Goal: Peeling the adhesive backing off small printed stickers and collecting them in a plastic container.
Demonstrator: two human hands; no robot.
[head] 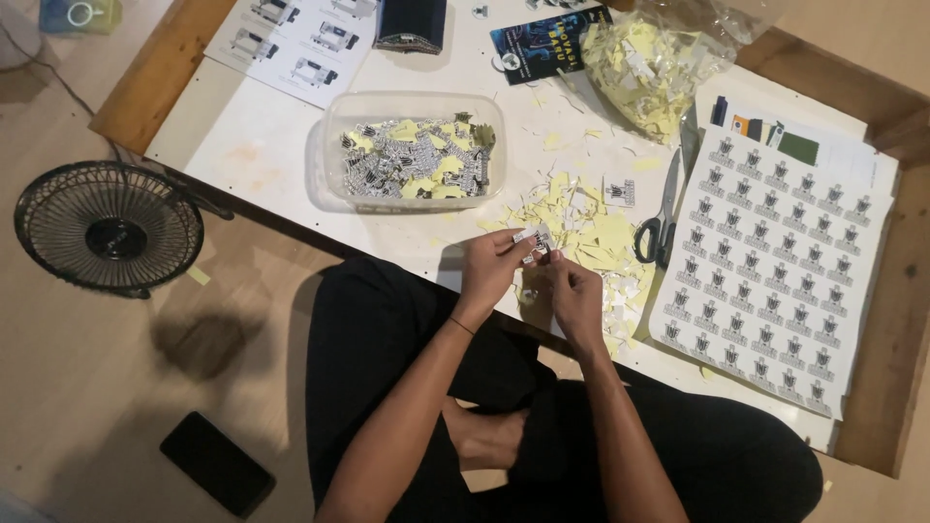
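My left hand [490, 267] and my right hand [572, 289] meet at the near edge of a low white table [262, 145]. Together they pinch one small black-and-white sticker [535, 238], fingertips touching it from both sides. Right behind the hands lies a heap of pale yellow paper scraps [586, 232]. A sheet of printed stickers [775, 261] lies to the right. A clear plastic tub [412, 150] holding several cut stickers and yellow scraps stands to the upper left.
Scissors [663, 211] lie between the scrap heap and the sticker sheet. A clear bag of yellow scraps [647, 60] sits at the back. A small black fan [108, 228] and a black phone [217, 463] rest on the floor at left. Wooden frame [886, 320] borders the table.
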